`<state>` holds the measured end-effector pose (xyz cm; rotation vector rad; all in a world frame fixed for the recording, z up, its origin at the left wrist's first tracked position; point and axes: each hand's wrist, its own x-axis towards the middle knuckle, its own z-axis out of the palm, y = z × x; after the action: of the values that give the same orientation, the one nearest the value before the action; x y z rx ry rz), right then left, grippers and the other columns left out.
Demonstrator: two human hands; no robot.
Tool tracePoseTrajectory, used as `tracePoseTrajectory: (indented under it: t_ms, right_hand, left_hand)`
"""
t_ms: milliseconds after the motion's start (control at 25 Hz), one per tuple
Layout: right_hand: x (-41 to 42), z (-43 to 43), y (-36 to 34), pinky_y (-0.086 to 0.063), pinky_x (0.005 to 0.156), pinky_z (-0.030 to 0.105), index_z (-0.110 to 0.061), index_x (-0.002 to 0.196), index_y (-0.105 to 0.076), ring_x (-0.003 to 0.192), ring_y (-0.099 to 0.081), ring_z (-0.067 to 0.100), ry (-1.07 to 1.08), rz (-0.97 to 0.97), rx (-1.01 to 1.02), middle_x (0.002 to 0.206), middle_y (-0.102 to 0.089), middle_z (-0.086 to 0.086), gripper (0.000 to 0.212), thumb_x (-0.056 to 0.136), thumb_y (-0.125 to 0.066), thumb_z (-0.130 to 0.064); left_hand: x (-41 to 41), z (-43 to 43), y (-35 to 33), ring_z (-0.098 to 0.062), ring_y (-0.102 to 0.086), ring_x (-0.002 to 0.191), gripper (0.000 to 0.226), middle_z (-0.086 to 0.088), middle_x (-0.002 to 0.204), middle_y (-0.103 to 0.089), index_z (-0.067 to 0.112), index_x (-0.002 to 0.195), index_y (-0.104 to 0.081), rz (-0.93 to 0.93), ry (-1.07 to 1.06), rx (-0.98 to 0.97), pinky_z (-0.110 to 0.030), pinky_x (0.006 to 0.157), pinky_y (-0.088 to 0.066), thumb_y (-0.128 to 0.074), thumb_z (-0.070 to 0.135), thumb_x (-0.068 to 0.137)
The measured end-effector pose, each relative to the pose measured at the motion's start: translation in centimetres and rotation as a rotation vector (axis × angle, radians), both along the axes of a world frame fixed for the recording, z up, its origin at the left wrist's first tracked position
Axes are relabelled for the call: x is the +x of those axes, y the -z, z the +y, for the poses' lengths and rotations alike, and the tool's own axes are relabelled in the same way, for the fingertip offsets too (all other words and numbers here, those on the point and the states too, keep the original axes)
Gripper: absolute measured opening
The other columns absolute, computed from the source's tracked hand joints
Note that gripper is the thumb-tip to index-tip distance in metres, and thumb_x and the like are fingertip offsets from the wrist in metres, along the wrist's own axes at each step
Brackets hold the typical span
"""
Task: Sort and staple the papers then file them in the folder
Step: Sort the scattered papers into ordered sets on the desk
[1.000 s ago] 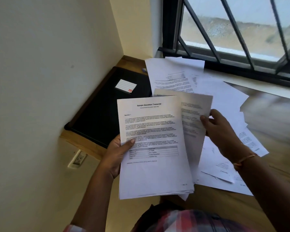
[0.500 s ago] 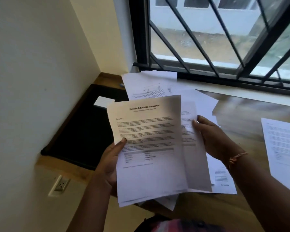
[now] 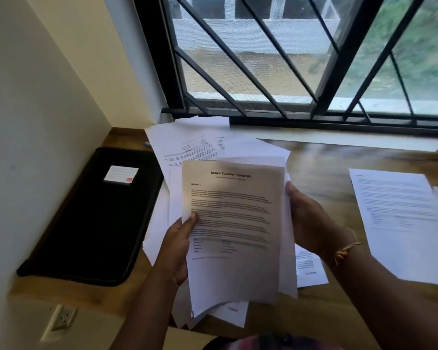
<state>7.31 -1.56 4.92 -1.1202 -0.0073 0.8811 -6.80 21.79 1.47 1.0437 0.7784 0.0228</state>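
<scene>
Sheets could slip: left hand (image 3: pixel 176 251) and right hand (image 3: pixel 307 221) grasp uneven white paper stack (image 3: pixel 234 218) beside black rectangular folder (image 3: pixel 96 223)

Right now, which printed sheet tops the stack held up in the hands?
The sheet headed Sample Education Transcript, fronting the stack gripped by left hand and right hand; loose sheets lie on the desk.

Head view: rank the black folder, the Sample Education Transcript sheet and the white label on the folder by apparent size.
1. Black folder and Sample Education Transcript sheet: roughly equal in the frame. The sheet is held nearer the camera, so I leave them unranked.
2. White label: clearly smallest.
</scene>
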Motion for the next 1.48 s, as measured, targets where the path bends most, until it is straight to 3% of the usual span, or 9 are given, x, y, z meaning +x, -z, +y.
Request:
tracePoseTrajectory:
  t_ms: [120,240,360,480,720,920,1120,1280,1480]
  right_hand:
    - [-0.5,-1.4,-0.5,-0.048,0.106,0.059,-0.015,0.149,-0.049,0.132,-0.056,0.04,-0.063,-0.073,0.061,0.143,-0.059,0.02,0.068,0.103,-0.026,-0.059]
    - [-1.1,-1.5,-1.4,-0.058,0.095,0.05,-0.01,0.137,-0.054,0.121,-0.064,0.038,0.063,-0.376,-0.083,0.128,-0.07,0.013,0.048,0.096,-0.065,-0.031]
    - [-1.5,-1.7,-3.3,-0.061,0.089,0.038,-0.012,0.129,-0.058,0.112,-0.07,0.022,0.173,-0.727,-0.248,0.12,-0.072,0.001,0.035,0.095,-0.067,-0.01]
    - [-1.9,-2.4,-5.0,-0.061,0.087,0.032,-0.015,0.128,-0.058,0.112,-0.069,0.017,0.252,-0.883,-0.213,0.119,-0.072,-0.003,0.032,0.097,-0.067,-0.018]
    - [-1.8,-2.6,1.7,-0.058,0.084,0.048,-0.018,0.115,-0.07,0.102,-0.07,0.012,0.146,-0.861,-0.528,0.108,-0.074,-0.006,0.04,0.089,-0.068,-0.048]
    - [-0.8,-2.9,1.5,-0.057,0.086,0.03,-0.031,0.118,-0.067,0.108,-0.067,0.008,0.186,-0.919,-0.445,0.115,-0.072,-0.012,0.025,0.095,-0.072,-0.022]
    - [0.5,-3.3,2.4,-0.057,0.083,0.04,-0.018,0.118,-0.067,0.102,-0.069,0.012,0.172,-0.943,-0.611,0.113,-0.072,-0.009,0.023,0.097,-0.066,-0.027]
    - [2.2,-6.8,0.4,-0.06,0.077,0.044,-0.014,0.111,-0.067,0.089,-0.075,0.022,0.374,-0.741,-0.488,0.099,-0.077,0.002,0.019,0.099,-0.065,-0.029]
    - [5.2,-20.3,4.9,-0.048,0.087,0.033,-0.01,0.117,-0.068,0.111,-0.066,0.032,0.527,-0.53,-1.335,0.116,-0.072,0.012,0.04,0.094,-0.069,-0.043]
  left_hand:
    - [0.8,-1.1,-0.3,-0.031,-0.072,0.103,0.03,-0.007,0.113,-0.075,0.022,0.126,-0.064,-0.011,0.032,0.221,-0.055,0.093,-0.057,-0.056,0.037,0.102]
    - [1.8,-2.9,-2.0,-0.011,-0.067,0.109,0.03,0.012,0.12,-0.068,0.033,0.132,-0.053,-0.118,0.0,0.508,-0.027,0.085,-0.06,-0.056,0.032,0.102]
    - [2.3,-3.7,-4.9,0.0,-0.063,0.111,0.04,0.012,0.124,-0.063,0.029,0.135,-0.048,-0.299,-0.091,0.654,-0.013,0.084,-0.053,-0.063,0.019,0.098]
    - [2.4,-3.2,-6.3,-0.002,-0.064,0.109,0.035,0.006,0.119,-0.066,0.026,0.126,-0.052,-0.436,-0.101,0.719,-0.015,0.084,-0.053,-0.068,0.022,0.094]
    - [2.5,-2.1,-1.4,-0.006,-0.068,0.101,0.026,0.015,0.106,-0.072,0.039,0.112,-0.064,-0.223,0.17,0.692,-0.015,0.071,-0.054,-0.07,0.038,0.087]
    - [2.9,-1.1,-0.5,-0.002,-0.066,0.107,0.035,0.013,0.115,-0.071,0.028,0.127,-0.062,-0.265,0.16,0.593,-0.026,0.086,-0.054,-0.069,0.019,0.093]
    - [4.4,-1.0,0.1,-0.012,-0.067,0.109,0.024,0.013,0.109,-0.073,0.042,0.107,-0.069,-0.195,0.194,0.587,-0.037,0.089,-0.052,-0.072,0.03,0.086]
    - [6.6,-2.6,-1.2,-0.015,-0.068,0.112,0.031,0.002,0.119,-0.073,0.024,0.122,-0.068,-0.321,0.245,0.525,-0.038,0.093,-0.05,-0.068,0.022,0.092]
    - [8.9,-10.0,-0.3,-0.003,-0.072,0.092,0.023,0.012,0.099,-0.076,0.019,0.117,-0.067,-0.256,0.371,0.527,-0.021,0.075,-0.055,-0.067,0.014,0.094]
